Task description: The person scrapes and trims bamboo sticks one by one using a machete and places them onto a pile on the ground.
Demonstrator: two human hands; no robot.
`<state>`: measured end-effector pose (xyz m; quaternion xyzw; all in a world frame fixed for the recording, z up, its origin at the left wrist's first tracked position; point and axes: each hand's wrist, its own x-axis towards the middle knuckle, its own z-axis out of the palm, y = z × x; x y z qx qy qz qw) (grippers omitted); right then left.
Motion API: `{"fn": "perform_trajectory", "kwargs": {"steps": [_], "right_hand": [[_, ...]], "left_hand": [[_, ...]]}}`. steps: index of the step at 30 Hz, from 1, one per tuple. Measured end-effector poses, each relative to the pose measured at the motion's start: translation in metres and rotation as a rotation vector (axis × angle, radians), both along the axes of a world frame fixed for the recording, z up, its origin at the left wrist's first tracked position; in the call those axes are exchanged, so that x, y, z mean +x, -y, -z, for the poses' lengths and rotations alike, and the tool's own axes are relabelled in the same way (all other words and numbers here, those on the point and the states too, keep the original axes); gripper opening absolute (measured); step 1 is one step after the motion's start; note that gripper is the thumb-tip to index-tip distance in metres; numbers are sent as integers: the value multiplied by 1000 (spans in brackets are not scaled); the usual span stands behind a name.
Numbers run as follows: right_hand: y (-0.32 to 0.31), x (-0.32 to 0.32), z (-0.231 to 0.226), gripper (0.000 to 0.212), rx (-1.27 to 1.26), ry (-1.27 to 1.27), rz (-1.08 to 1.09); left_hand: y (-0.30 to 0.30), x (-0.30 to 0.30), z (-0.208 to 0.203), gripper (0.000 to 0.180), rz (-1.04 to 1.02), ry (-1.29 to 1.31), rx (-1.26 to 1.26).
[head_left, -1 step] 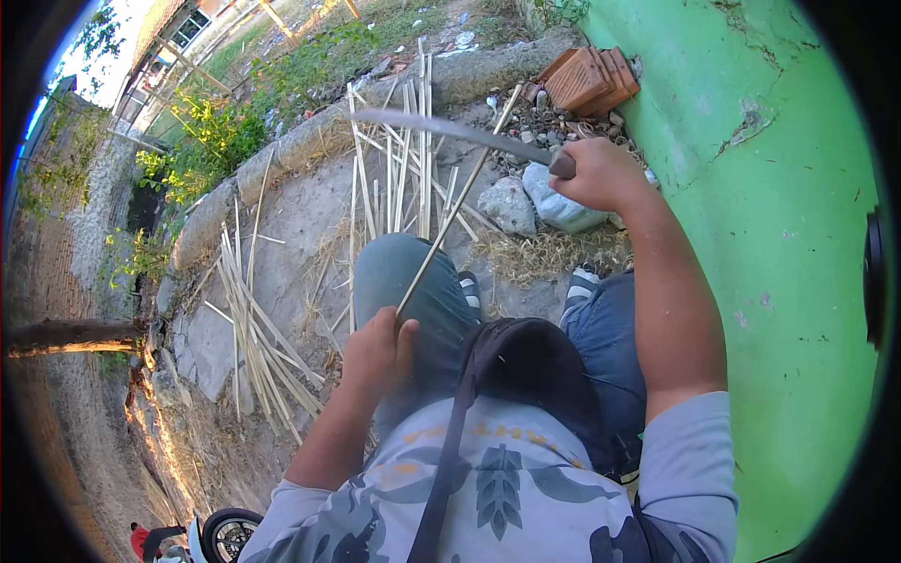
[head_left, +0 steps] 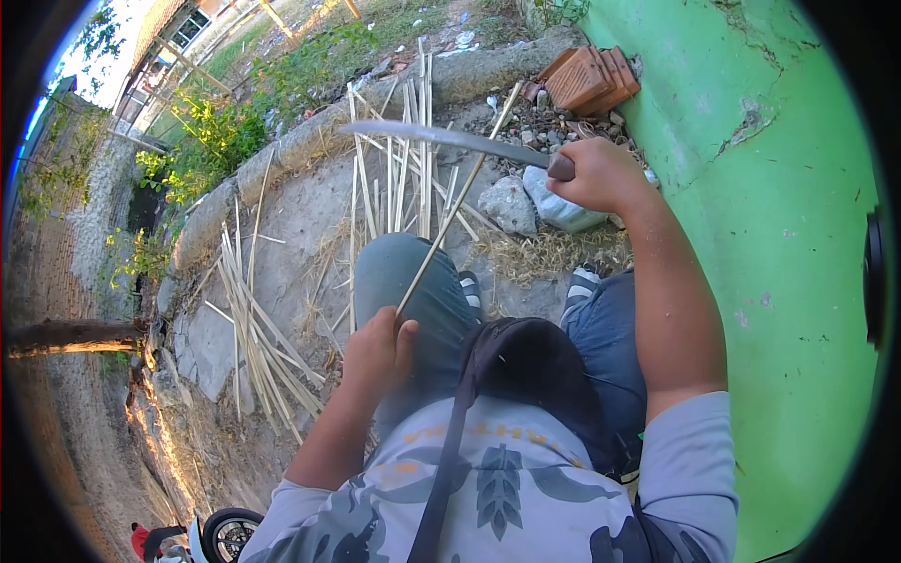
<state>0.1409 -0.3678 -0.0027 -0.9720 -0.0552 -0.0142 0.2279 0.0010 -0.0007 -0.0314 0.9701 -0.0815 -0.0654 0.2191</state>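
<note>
My left hand (head_left: 378, 352) is closed around the lower end of a thin bamboo strip (head_left: 439, 236), by my left knee. The strip slants up and away to the right. In my right hand (head_left: 605, 175), fingers wrapped round its brown handle, is a machete (head_left: 422, 131) with a long, slightly curved blade pointing left. The blade crosses the strip near its upper end; I cannot tell whether they touch. Beyond my knee lies a bunch of pale bamboo strips (head_left: 424, 159), and a second pile of strips (head_left: 258, 328) lies to the left.
A green wall (head_left: 770, 281) runs along my right. Ahead stand stacked orange clay tiles (head_left: 587, 80), with a grey rock (head_left: 508, 206) and a whitish bundle (head_left: 558, 202) nearer. A low concrete kerb (head_left: 282, 155) curves round the ground. A motorbike wheel (head_left: 232, 535) shows at the lower left.
The machete blade has tilted slightly, its tip lower and a little further left. My right hand has shifted barely at all, and my left hand keeps its hold on the strip.
</note>
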Motion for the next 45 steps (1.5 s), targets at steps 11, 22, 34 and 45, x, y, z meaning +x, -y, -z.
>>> {"fn": "perform_trajectory", "kwargs": {"steps": [11,22,34,45], "right_hand": [[-4,-9,-10,32,-71,50,-3],[5,-5,-13,28,-72,-74,-50],[27,5,4,24,32,-68,-23],[19,6,-4,30,-8,-108,41]], "left_hand": [[0,-2,4,36,-55,79,-170],[2,-7,3,27,-99,54,-98],[2,-9,4,28,-111,9,-44],[-2,-7,4,27,-66,34,-62]]}}
